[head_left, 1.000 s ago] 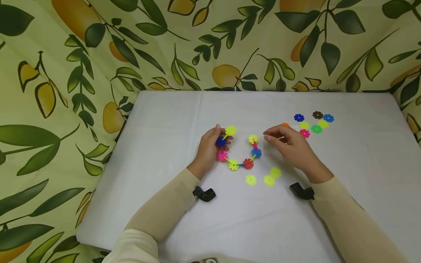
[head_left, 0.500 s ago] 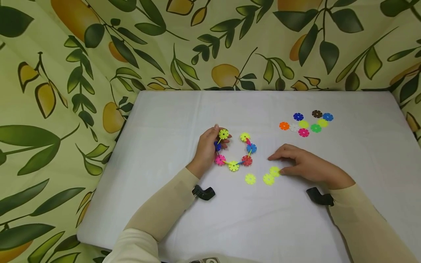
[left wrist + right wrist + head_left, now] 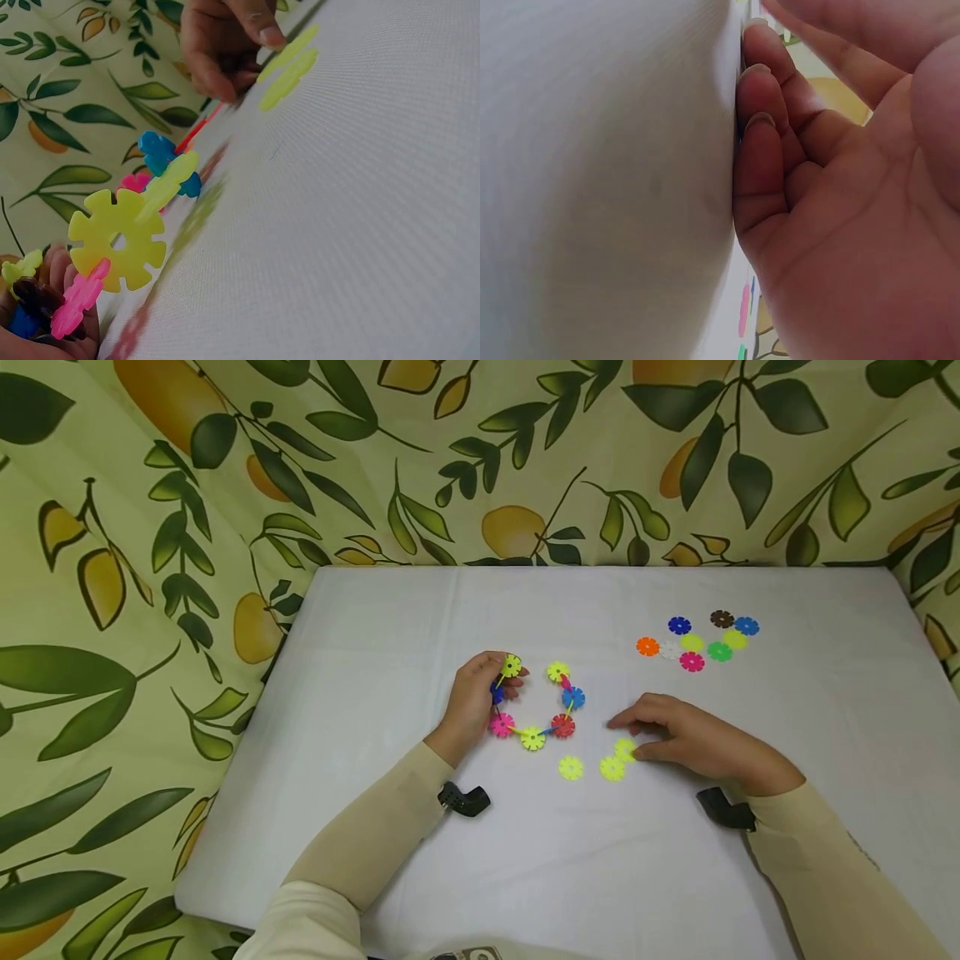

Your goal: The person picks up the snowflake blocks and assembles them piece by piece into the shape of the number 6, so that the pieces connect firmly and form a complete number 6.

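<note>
Yellow discs (image 3: 611,767) lie nearest you on the white table (image 3: 390,635): 3 in a loose row, and your right hand (image 3: 693,742) rests on the rightmost one, fingers spread fairly flat; whether it has taken hold you cannot tell. Just beyond, your left hand (image 3: 472,702) pinches the left end of the chain of discs (image 3: 534,737), a curved string of yellow, pink, red and blue pieces lying at the table's middle. Farther right sits a loose cluster of spare discs (image 3: 701,642).
</note>
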A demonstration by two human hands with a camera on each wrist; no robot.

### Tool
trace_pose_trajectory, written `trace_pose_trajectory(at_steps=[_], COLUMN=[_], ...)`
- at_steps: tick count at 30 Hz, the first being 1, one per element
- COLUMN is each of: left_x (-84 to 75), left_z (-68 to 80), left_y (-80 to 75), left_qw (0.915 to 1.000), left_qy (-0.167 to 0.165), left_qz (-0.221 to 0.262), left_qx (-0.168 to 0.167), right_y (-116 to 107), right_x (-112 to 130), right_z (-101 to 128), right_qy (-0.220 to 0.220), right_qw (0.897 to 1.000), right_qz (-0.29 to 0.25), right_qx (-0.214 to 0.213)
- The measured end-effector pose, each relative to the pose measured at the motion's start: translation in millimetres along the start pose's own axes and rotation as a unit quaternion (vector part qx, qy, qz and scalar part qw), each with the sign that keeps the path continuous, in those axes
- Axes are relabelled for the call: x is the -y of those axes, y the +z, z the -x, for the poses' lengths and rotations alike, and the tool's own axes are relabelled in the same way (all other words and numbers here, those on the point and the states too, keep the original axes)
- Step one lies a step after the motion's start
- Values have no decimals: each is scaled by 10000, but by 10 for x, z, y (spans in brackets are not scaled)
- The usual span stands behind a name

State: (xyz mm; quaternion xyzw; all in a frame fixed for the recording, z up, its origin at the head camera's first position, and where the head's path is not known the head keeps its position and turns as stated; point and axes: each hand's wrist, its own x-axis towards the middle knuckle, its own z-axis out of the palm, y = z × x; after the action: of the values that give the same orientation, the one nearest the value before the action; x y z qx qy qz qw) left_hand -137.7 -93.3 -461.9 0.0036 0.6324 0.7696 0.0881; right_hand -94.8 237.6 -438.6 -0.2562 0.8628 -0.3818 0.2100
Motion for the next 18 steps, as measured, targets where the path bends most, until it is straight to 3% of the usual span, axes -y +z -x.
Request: trace_pose_trajectory(at_steps=[3,8,18], left_x=[-4,-5,-10], left_z=[1,-1,-4], left_y=[7,-3,-8], left_qw=[10000,10000,9998], left_qy=[-16,-45,-81], left_qz=[-4,45,178], left_qx=[-31,-35,-20], right_y=[-8,2,23], right_x=[8,38,57], right_z=[2,-11,-30], right_qy=[-71,172,780], right_qw=[9999,9997,9962], right_qz=[52,181,35], right_qx=[84,79,-396])
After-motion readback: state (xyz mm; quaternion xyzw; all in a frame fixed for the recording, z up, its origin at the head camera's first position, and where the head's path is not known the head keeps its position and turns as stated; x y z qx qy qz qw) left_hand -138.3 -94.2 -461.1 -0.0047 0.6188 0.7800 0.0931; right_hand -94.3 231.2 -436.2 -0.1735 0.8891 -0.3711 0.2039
